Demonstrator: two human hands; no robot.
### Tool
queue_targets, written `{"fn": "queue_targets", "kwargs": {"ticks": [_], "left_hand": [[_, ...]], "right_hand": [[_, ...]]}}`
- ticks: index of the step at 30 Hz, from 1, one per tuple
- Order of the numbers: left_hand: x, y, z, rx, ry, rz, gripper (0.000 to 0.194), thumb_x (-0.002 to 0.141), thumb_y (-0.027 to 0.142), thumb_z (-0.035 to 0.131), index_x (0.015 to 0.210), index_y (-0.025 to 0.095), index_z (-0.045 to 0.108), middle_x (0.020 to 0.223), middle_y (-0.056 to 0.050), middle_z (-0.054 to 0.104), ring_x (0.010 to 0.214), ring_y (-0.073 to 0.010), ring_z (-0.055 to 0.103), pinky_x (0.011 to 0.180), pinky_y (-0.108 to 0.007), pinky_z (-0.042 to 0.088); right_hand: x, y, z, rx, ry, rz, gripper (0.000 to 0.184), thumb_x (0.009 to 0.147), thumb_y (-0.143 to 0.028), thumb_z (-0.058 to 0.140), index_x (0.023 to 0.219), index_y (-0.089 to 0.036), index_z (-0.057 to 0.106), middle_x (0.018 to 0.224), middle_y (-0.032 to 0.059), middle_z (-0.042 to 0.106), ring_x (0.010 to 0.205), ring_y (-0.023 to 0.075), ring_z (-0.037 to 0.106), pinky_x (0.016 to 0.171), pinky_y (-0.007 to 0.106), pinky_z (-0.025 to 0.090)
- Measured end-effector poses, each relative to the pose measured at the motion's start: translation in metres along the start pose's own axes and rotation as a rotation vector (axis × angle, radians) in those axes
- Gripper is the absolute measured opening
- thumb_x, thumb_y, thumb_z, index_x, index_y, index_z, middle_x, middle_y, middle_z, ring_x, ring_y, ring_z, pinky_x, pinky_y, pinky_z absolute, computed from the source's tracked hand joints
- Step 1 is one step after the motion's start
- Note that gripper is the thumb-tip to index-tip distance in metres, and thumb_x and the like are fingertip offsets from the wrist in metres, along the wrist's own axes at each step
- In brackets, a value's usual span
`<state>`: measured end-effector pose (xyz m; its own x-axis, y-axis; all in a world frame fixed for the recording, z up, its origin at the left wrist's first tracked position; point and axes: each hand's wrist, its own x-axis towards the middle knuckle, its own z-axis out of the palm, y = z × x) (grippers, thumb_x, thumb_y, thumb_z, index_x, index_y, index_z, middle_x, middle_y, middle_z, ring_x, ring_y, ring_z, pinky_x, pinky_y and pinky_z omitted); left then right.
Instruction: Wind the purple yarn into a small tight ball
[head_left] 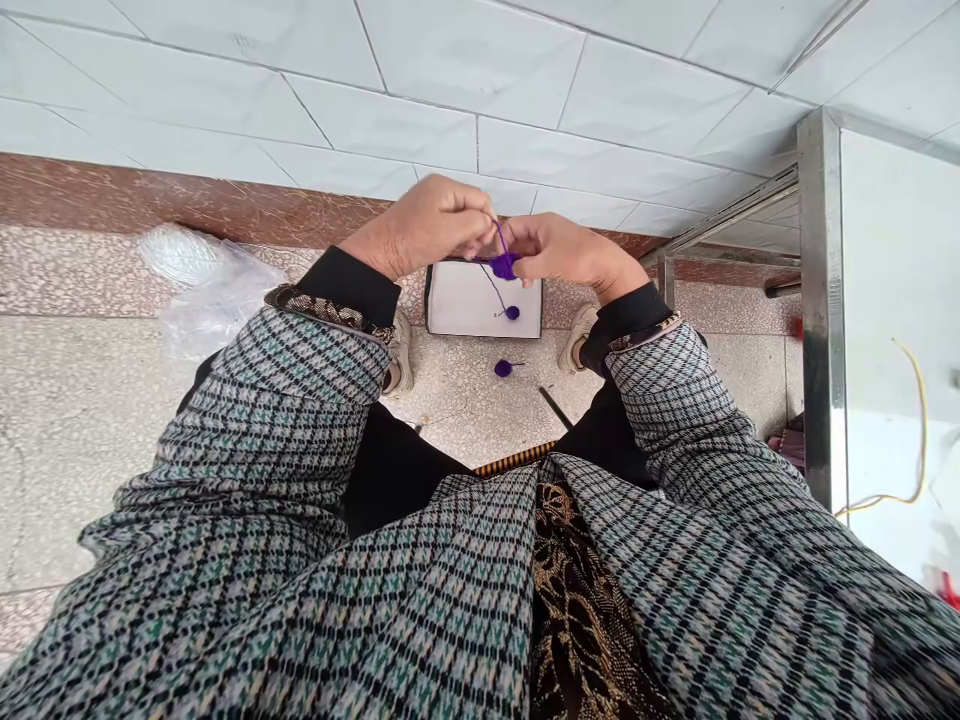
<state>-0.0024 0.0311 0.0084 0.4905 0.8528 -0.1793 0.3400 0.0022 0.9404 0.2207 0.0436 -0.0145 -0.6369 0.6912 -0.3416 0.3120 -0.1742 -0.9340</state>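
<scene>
While left hand and right hand pinch purple yarn between them; thread runs down to small purple ball

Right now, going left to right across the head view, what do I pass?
Plastic bag → left hand → purple yarn → right hand → steel post → yellow wire

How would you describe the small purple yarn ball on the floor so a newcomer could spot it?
Between the person's sneakers, a white card lies on the speckled floor. Just below it sits a small purple yarn ball with a short tail; its twin lies on the card.
</scene>
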Motion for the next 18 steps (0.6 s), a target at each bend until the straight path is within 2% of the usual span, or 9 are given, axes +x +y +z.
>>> {"fn": "queue_targets", "kwargs": {"ticks": [2,4,6,8,10,12,14,16,18], "left_hand": [[0.002,-0.003,-0.003,-0.004,0.063,-0.038,0.031,0.094,0.004,0.055,0.066,0.019,0.058,0.061,0.005,0.054,0.066,-0.0089,0.048,0.073,-0.026,0.043],[0.004,-0.006,0.0,-0.004,0.061,-0.046,0.032,0.095,0.005,0.056,0.066,0.018,0.058,0.061,0.005,0.054,0.064,-0.0085,0.049,0.073,-0.025,0.044],[0.005,-0.006,0.006,0.006,-0.009,-0.016,0.031,0.094,0.004,0.054,0.067,0.018,0.059,0.064,0.002,0.058,0.063,-0.0102,0.052,0.075,-0.027,0.047],[0.005,-0.004,0.013,0.049,-0.106,0.042,0.028,0.091,0.005,0.056,0.067,0.018,0.061,0.066,0.0,0.061,0.064,-0.0126,0.056,0.077,-0.028,0.048],[0.005,-0.002,0.017,0.091,-0.163,0.089,0.025,0.089,0.008,0.06,0.066,0.019,0.062,0.065,-0.001,0.062,0.065,-0.0144,0.058,0.077,-0.029,0.049],[0.004,-0.002,0.017,0.101,-0.156,0.096,0.024,0.087,0.01,0.061,0.066,0.019,0.063,0.063,-0.001,0.061,0.065,-0.0147,0.057,0.075,-0.028,0.048],[0.004,-0.005,0.013,0.101,-0.105,0.089,0.023,0.086,0.009,0.058,0.065,0.019,0.063,0.064,-0.001,0.061,0.064,-0.0141,0.056,0.072,-0.027,0.046],[0.005,-0.008,0.007,0.09,-0.045,0.073,0.023,0.086,0.01,0.058,0.066,0.019,0.064,0.064,-0.001,0.061,0.064,-0.0138,0.054,0.069,-0.027,0.044],[0.004,-0.01,0.001,0.075,-0.003,0.046,0.023,0.088,0.011,0.06,0.067,0.019,0.063,0.063,0.0,0.059,0.064,-0.0134,0.052,0.069,-0.027,0.044]], "right_hand": [[-0.003,-0.006,0.0,0.212,0.031,-0.073,0.023,0.088,0.001,0.074,0.098,-0.018,0.064,0.09,-0.0042,0.067,0.069,0.0082,0.058,0.067,0.02,0.056],[-0.004,-0.012,0.0,0.396,0.198,-0.175,0.026,0.093,-0.007,0.078,0.104,-0.021,0.06,0.094,-0.0041,0.067,0.069,0.0082,0.059,0.07,0.021,0.059],[-0.001,-0.016,0.0,0.521,0.38,-0.25,0.026,0.097,-0.01,0.078,0.107,-0.023,0.057,0.093,-0.0043,0.066,0.07,0.009,0.061,0.074,0.021,0.062],[0.004,-0.016,0.001,0.565,0.506,-0.243,0.023,0.102,-0.008,0.072,0.104,-0.024,0.056,0.087,-0.0047,0.063,0.071,0.0101,0.062,0.077,0.022,0.063],[0.009,-0.012,0.002,0.461,0.556,-0.165,0.027,0.103,-0.002,0.068,0.097,-0.024,0.054,0.08,-0.0056,0.06,0.069,0.0101,0.06,0.073,0.02,0.06],[0.011,-0.007,0.003,0.227,0.495,-0.053,0.033,0.099,0.006,0.068,0.092,-0.023,0.053,0.074,-0.0068,0.058,0.064,0.0093,0.057,0.064,0.019,0.053],[0.009,-0.002,0.002,0.033,0.317,0.035,0.034,0.093,0.011,0.07,0.089,-0.02,0.057,0.074,-0.0069,0.061,0.062,0.0084,0.056,0.059,0.019,0.048],[0.005,0.0,0.0,0.024,0.114,0.064,0.031,0.087,0.012,0.074,0.09,-0.017,0.062,0.077,-0.0057,0.065,0.063,0.008,0.058,0.059,0.019,0.05],[-0.001,-0.002,-0.002,0.165,0.002,0.022,0.03,0.083,0.01,0.077,0.093,-0.015,0.065,0.081,-0.0047,0.067,0.065,0.008,0.059,0.06,0.018,0.055]]}}
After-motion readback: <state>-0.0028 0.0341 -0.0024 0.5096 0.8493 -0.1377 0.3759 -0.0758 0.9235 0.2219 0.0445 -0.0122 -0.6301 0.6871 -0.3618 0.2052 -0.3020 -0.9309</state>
